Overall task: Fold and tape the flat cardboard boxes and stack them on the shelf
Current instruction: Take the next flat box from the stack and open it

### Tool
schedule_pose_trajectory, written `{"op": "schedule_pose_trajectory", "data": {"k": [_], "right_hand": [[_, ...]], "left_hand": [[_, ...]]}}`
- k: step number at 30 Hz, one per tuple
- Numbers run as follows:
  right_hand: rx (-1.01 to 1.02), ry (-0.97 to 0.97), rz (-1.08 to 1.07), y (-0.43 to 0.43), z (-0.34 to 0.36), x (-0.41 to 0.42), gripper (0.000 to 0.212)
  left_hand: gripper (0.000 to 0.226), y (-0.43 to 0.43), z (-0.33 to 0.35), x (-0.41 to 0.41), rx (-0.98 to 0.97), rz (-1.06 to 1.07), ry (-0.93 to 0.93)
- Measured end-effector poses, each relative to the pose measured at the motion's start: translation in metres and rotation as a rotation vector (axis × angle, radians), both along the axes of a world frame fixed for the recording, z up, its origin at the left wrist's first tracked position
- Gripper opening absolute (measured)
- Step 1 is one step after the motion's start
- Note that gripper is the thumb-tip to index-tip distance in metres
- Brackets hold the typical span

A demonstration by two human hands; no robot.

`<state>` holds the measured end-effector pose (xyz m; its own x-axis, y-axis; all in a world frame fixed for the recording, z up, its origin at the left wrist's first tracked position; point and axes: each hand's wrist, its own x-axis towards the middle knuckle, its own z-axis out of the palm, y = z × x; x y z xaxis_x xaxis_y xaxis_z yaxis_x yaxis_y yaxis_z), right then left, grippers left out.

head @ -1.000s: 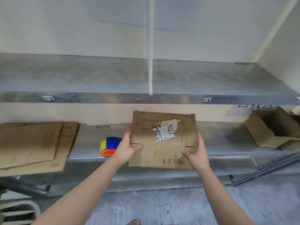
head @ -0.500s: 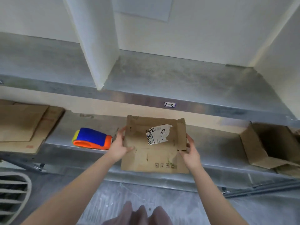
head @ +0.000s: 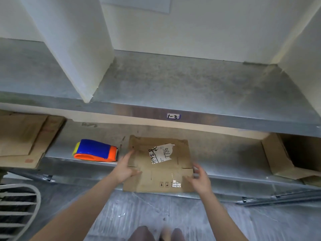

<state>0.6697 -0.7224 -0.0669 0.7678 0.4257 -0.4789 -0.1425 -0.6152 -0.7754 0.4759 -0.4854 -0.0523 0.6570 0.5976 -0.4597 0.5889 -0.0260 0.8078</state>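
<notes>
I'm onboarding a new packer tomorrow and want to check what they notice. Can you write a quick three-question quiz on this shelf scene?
1. True or false: the tape dispenser lies to the right of the flat cardboard box.
2. What does the tag on the front edge of the upper shelf read? A) 1-3 B) 2-5 C) 4-1
3. At which end of the lower shelf does the stack of flat cardboard lie?

Key: 1 false, it lies to the left; 2 A; 3 the far left end.
</notes>
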Motion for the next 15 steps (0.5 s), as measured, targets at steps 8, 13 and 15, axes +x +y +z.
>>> {"op": "schedule_pose_trajectory", "data": {"k": [8, 13, 15], "right_hand": [[0.047, 0.176, -0.347, -0.004, -0.020, -0.020, 0.085], [0.131, 0.195, -0.348, -0.015, -0.018, -0.009, 0.069], [0.164, 0.152, -0.308, -0.017, -0.012, 0.000, 0.072]], "left_hand": [[0.110, -0.018, -0.012, -0.003, -0.063, 0.084, 0.045], [0.068, -0.018, -0.016, 0.005, 0.261, -0.011, 0.307], [0.075, -0.008, -0.013, 0.010, 0.355, -0.088, 0.364]]}}
